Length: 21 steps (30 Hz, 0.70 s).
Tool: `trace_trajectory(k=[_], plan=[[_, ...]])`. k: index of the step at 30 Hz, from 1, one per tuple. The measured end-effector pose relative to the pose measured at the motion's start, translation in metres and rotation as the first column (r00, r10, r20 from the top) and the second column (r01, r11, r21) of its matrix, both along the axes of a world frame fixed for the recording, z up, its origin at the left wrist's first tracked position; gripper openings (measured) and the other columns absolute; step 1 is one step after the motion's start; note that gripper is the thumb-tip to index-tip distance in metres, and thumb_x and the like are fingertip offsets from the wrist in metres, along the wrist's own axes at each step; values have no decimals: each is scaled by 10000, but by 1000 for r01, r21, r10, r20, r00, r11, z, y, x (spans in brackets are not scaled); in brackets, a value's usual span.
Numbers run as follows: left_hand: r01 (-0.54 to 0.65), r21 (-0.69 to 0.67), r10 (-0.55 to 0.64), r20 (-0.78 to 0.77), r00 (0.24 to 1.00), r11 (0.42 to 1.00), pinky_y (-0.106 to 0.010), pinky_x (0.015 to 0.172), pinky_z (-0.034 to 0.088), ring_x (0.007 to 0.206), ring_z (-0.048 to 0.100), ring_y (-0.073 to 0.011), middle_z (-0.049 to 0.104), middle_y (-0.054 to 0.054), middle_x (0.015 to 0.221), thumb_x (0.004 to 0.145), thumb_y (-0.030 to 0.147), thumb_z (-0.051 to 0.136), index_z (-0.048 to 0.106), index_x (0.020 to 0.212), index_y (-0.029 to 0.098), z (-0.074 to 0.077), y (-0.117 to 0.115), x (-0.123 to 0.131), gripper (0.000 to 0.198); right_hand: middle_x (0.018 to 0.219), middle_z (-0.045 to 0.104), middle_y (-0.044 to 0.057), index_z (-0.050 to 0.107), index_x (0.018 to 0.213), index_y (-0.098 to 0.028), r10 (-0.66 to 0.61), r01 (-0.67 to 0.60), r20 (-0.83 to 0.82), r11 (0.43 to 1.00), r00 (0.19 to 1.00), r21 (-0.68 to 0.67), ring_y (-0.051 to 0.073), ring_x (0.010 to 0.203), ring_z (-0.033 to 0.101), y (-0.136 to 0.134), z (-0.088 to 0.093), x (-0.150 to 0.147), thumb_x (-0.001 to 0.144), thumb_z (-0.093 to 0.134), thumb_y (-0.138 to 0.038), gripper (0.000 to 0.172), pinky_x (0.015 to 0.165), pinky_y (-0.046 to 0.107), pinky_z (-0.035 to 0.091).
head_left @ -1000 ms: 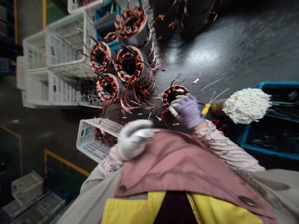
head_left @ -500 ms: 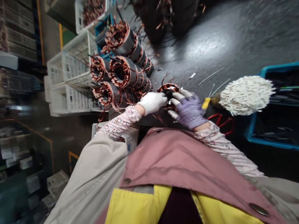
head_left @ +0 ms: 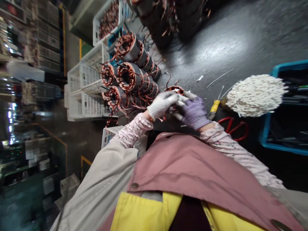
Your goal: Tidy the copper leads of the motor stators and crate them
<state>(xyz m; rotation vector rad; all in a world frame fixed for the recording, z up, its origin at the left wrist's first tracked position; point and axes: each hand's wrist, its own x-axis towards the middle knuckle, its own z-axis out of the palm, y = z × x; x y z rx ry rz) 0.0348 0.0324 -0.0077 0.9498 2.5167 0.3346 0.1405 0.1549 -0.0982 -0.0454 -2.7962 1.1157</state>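
Observation:
A motor stator (head_left: 173,89) with a ring of copper windings and loose wire ends stands in front of me, largely covered by my hands. My left hand (head_left: 160,104), in a white glove, reaches over its top with the fingers bent together. Whatever is between those fingertips is hidden. From the other side my right hand (head_left: 195,111), in a purple glove with pale fingertips, curls its fingers round the stator's upper edge. The fingertips of both hands meet over the windings.
Wound stators (head_left: 130,77) lie stacked at the left beside white crates (head_left: 92,104). To the right are a yellow-handled tool (head_left: 215,105), red-handled scissors (head_left: 233,128), a bundle of white sticks (head_left: 256,95) and a blue bin (head_left: 264,131). More dark stators (head_left: 189,19) stand at the back.
My left hand has moved across the stator's top toward my right fingertips and now covers more of the windings. The whole view has shifted slightly rightward.

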Motion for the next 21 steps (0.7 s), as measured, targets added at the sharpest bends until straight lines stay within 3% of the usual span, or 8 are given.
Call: trace_trajectory(k=[3, 6, 9, 14, 17, 21], plan=[[-46, -27, 42, -142, 989, 999, -264, 864, 529, 974, 699, -178, 728, -100, 1153, 1002, 293, 529, 727, 1128, 166, -3, -5, -22, 267, 1375, 654, 139, 697, 1262, -191, -77, 73, -49, 994, 996, -76, 314, 1282, 577, 13, 3, -6, 919, 571, -417, 430, 1099, 501, 437], [95, -205, -128, -150, 980, 974, -289, 823, 505, 1062, 668, -213, 607, -89, 1385, 970, 331, 582, 674, 1289, 268, -17, -3, -33, 337, 1347, 661, 147, 697, 1268, -184, -180, 182, 80, 983, 980, -14, 316, 1224, 602, 15, 9, -17, 933, 522, -366, 419, 1053, 492, 466], [177, -253, -222, -162, 962, 951, -309, 835, 485, 1145, 625, -241, 581, -95, 1403, 988, 329, 535, 608, 1393, 300, -33, -1, -31, 413, 1342, 655, 167, 698, 1238, -175, -187, 176, 174, 981, 967, 80, 349, 1186, 602, 7, 12, -27, 921, 529, -345, 397, 1003, 518, 467], [135, -240, -185, -202, 962, 961, -350, 901, 462, 1183, 581, -285, 564, -138, 1399, 964, 407, 574, 601, 1396, 243, -45, 1, -23, 463, 1311, 647, 209, 658, 1244, -155, -211, 170, 252, 970, 945, 174, 366, 1143, 599, 0, 19, -33, 956, 483, -353, 391, 946, 509, 454], [151, -259, -207, -207, 956, 954, -360, 888, 462, 1149, 595, -273, 605, -126, 1350, 1004, 346, 493, 622, 1364, 272, -49, 5, -25, 390, 1273, 657, 227, 641, 1250, -131, -208, 146, 312, 967, 927, 209, 357, 1089, 622, 2, 24, -34, 953, 495, -353, 399, 901, 473, 469], [182, -219, -222, -173, 960, 959, -334, 894, 458, 1091, 614, -229, 673, -103, 1239, 1037, 297, 413, 669, 1271, 258, -52, 4, -35, 348, 1218, 678, 217, 649, 1235, -124, -232, 178, 224, 955, 947, 236, 340, 1039, 632, 2, 18, -34, 964, 471, -365, 404, 871, 455, 468]])
